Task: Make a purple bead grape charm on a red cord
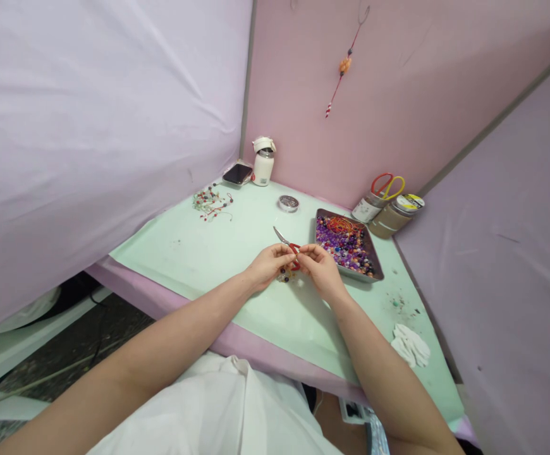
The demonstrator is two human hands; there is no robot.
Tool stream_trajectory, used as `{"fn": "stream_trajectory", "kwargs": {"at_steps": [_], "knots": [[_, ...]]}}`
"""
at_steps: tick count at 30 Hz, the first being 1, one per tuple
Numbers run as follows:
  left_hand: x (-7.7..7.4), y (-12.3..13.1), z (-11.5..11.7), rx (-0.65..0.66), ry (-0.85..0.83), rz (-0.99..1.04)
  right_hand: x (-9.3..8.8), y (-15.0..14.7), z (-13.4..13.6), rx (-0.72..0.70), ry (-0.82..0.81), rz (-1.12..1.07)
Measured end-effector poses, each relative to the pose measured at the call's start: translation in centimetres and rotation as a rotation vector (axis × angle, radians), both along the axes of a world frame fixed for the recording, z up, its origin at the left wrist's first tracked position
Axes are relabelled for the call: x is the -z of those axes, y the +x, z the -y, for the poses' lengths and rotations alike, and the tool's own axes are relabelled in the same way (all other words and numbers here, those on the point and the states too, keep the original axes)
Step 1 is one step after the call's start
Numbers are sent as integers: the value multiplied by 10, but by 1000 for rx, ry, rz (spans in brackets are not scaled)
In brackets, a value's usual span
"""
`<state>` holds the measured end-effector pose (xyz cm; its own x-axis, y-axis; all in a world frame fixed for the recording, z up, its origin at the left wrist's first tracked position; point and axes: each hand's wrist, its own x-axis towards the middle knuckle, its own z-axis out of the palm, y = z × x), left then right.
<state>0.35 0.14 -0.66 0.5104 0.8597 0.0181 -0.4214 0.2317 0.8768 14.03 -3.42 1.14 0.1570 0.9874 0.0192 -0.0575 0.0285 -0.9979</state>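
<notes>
Close together over the table's middle, my left hand [270, 264] and my right hand [320, 268] are both closed in a pinch, fingertips nearly meeting. What they pinch is too small to make out. Just below the fingers is a small cluster of clear and dark beads [285, 276]; whether it hangs from them or lies on the table I cannot tell. Behind my fingers is a pair of red-handled scissors [282, 236], blades pointing up and left, handles partly hidden. Right of my right hand stands a metal tray [378, 268] filled with purple, orange and dark beads and orange-red cord.
Beaded strands [212, 203] lie at the left, near a phone [238, 174] and a white bottle [263, 167]. A small round container [289, 203] sits at the back. Two jars [368, 208] stand behind the tray, one holding scissors. White gloves [410, 345] lie right; a beaded cord [345, 65] hangs on the wall.
</notes>
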Motion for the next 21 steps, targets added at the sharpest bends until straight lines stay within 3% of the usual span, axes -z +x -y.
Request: {"fn": "stream_trajectory", "kwargs": {"at_steps": [15,21], "knots": [[-6,-1,0,-69,-56,-12,-1,-1,0,28,2,-61],[-5,-1,-1,-37,-60,-1,-1,-1,0,20,-3,-56]]}}
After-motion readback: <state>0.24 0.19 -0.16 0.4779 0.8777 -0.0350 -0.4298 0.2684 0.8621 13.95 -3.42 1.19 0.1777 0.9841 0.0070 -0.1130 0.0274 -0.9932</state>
